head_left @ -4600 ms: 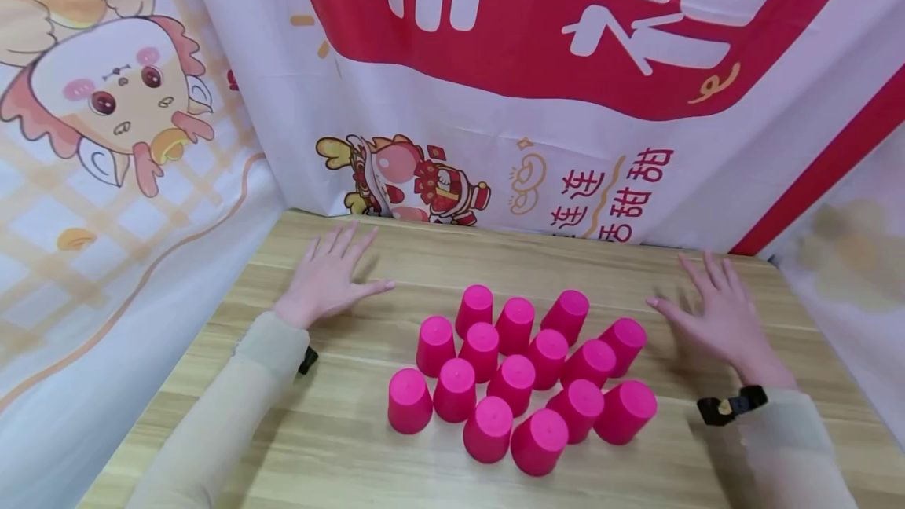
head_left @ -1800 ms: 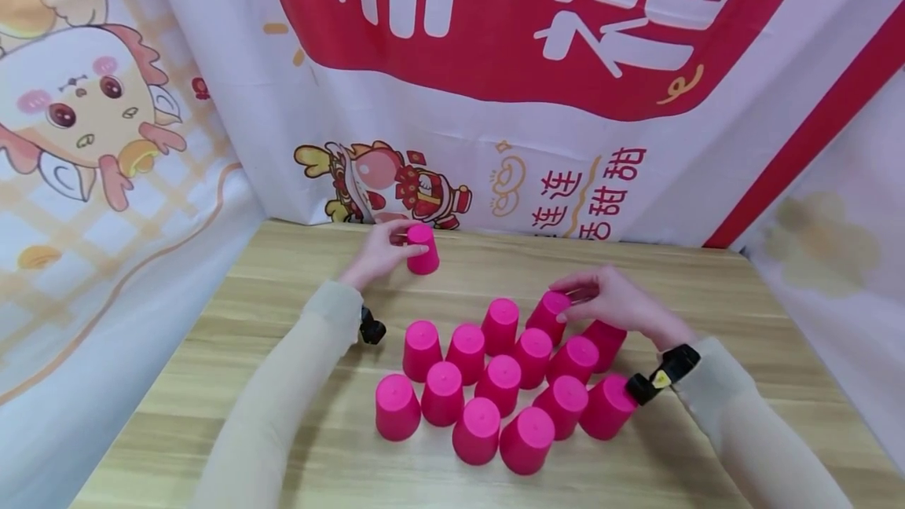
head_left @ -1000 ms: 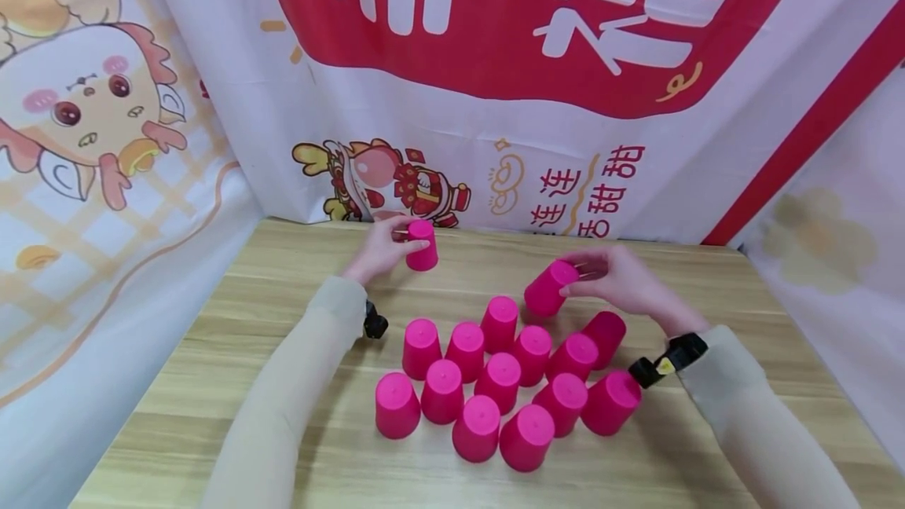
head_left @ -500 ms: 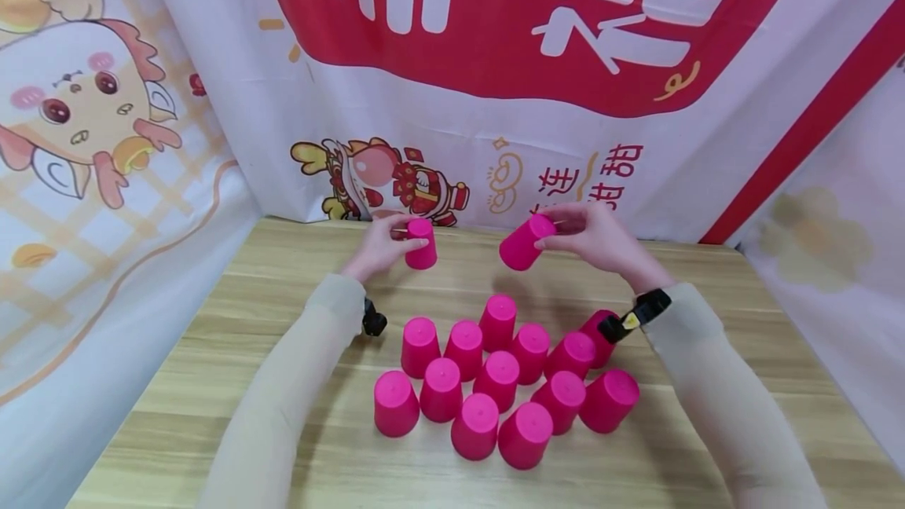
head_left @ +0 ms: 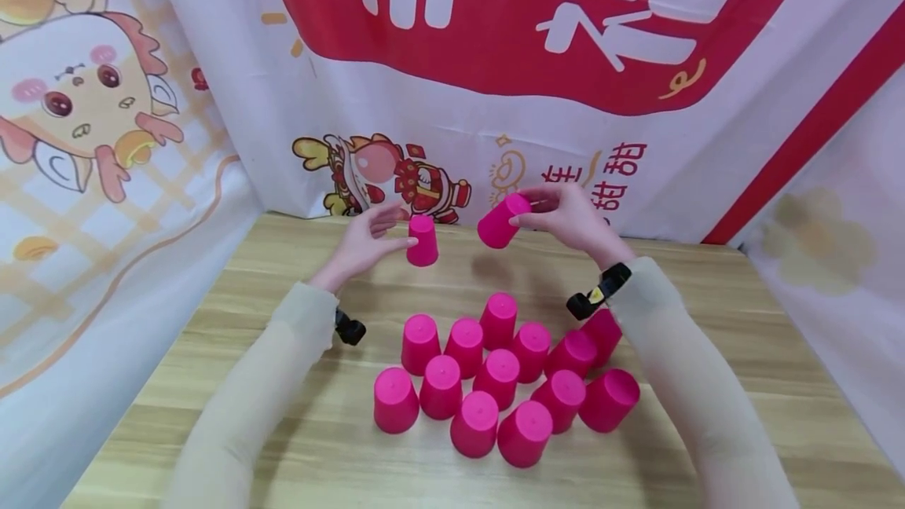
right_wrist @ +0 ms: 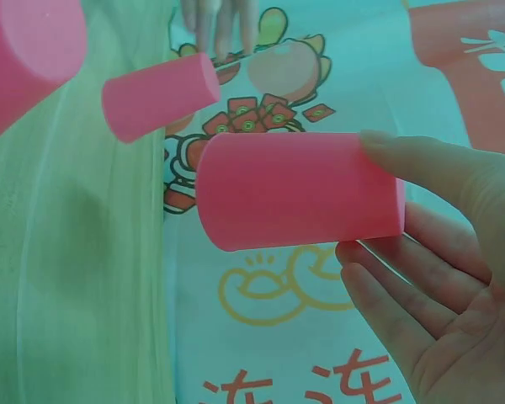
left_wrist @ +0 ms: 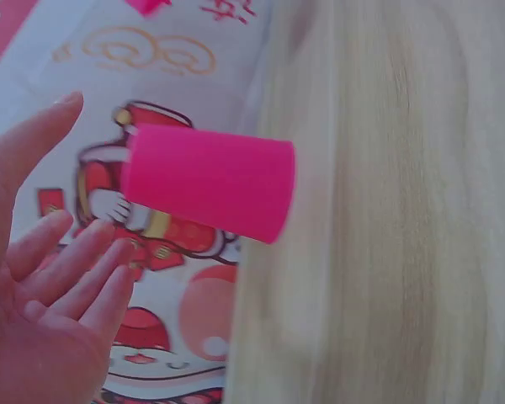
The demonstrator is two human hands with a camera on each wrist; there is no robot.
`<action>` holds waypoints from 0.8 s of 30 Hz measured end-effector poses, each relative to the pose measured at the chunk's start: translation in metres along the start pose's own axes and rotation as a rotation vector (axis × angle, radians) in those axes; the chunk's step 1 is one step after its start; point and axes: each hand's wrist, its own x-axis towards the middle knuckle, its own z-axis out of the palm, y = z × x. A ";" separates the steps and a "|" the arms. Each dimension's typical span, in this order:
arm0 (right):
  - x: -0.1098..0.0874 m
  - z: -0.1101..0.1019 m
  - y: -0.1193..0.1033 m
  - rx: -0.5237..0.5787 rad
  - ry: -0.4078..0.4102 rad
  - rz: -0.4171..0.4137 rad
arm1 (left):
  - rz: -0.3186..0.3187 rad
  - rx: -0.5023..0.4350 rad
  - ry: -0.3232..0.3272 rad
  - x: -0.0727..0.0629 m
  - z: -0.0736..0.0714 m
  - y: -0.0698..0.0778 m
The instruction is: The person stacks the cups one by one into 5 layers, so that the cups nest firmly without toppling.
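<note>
An upside-down pink cup (head_left: 422, 241) stands alone near the table's back edge. Beside it is my left hand (head_left: 360, 246), fingers spread; the left wrist view shows a gap between that hand (left_wrist: 59, 328) and the cup (left_wrist: 210, 181). My right hand (head_left: 569, 218) pinches another pink cup (head_left: 503, 221) near its base, thumb on one side and fingers on the other. This cup is tilted, mouth down to the left, and hangs above the table right of the standing one. In the right wrist view the held cup (right_wrist: 299, 189) is seen side-on.
Several more upside-down pink cups (head_left: 475, 424) are grouped at the middle of the wooden table (head_left: 339, 446), nearer the person. The right forearm passes close by the cups (head_left: 610, 400) at the group's right. A printed cloth (head_left: 424, 77) hangs directly behind the table's back edge.
Both hands came in from the table's sides. My left hand set a cup at the back and has now let go. My right hand lifted a cup from the group and carried it back and left.
</note>
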 end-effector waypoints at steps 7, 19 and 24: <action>0.018 0.019 -0.005 -0.046 0.005 -0.004 | 0.026 0.019 -0.034 -0.042 -0.010 0.024; 0.045 0.064 0.003 -0.126 -0.088 0.002 | 0.028 -0.027 -0.342 -0.107 0.001 0.037; 0.051 0.074 0.005 -0.165 -0.134 0.008 | -0.009 0.012 -0.423 -0.116 0.009 0.036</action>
